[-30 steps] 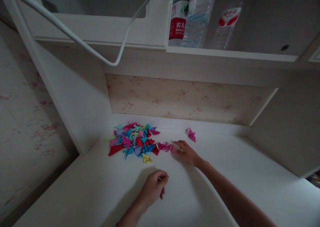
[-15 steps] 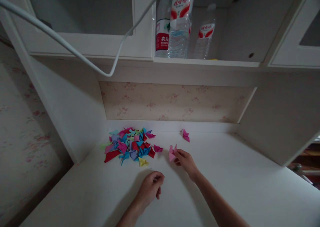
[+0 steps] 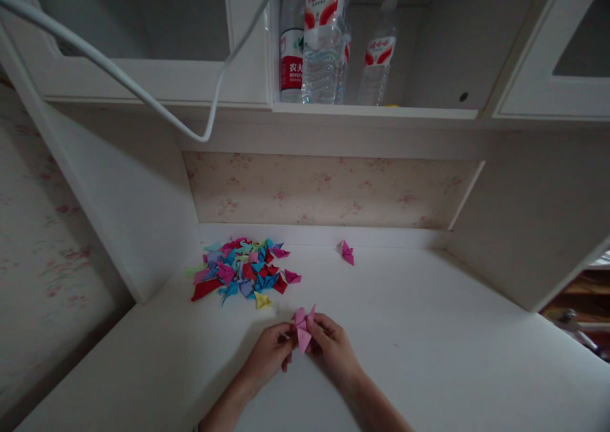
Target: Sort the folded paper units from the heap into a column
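A pink origami crane (image 3: 303, 331) is held just above the white desktop, between both hands. My right hand (image 3: 334, 351) pinches its right side with thumb and fingers. On the other side, my left hand (image 3: 269, 353) is closed with its fingertips at the crane's left edge; the fingers partly hide the lower folds. A heap of colourful folded paper cranes (image 3: 248, 270) lies beyond my left hand, with a yellow one (image 3: 262, 300) nearest to it. A single magenta crane (image 3: 347, 253) lies apart at the back, right of the heap.
The white desktop (image 3: 429, 343) has a side panel (image 3: 528, 216) at right and another at left. Overhead, plastic water bottles (image 3: 325, 44) stand in an open cabinet, and a white bent tube (image 3: 143, 101) crosses the upper left.
My right hand has brought the pink crane back toward me, down and left, to my left hand. My left hand now meets it. The view has shifted slightly.
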Tool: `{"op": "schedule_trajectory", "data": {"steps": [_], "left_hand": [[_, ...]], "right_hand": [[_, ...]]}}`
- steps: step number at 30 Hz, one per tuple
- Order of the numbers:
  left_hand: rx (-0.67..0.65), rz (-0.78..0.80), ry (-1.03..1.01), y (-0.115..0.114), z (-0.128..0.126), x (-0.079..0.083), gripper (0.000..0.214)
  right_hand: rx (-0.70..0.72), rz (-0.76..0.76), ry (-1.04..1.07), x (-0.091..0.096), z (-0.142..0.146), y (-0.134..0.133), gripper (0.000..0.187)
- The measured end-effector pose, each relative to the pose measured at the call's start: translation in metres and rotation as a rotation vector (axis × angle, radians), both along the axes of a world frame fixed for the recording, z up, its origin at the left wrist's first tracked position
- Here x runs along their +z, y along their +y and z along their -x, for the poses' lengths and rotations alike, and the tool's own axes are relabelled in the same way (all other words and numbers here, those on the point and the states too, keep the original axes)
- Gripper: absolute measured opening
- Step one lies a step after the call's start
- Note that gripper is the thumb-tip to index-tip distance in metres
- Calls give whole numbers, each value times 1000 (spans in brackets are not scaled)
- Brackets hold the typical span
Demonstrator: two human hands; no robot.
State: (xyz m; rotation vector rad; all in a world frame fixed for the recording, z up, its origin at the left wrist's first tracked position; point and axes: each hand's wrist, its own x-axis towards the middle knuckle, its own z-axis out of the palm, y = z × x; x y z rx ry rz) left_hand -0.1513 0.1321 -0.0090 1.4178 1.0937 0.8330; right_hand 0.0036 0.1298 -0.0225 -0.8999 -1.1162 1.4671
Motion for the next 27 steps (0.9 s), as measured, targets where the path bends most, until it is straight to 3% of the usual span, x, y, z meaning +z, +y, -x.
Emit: {"op": "schedule_trajectory", "data": {"steps": [6, 19, 27], "left_hand": [[36, -13, -48, 1, 0, -1, 48], [43, -11, -21, 1, 1, -1, 35], [41, 0, -25, 1, 0, 3, 32]], "right_hand": [[37, -76, -133, 5, -5, -1, 33], [40, -144, -298, 9, -7, -3, 35], [46, -117, -272, 15, -8, -6, 34]]}}
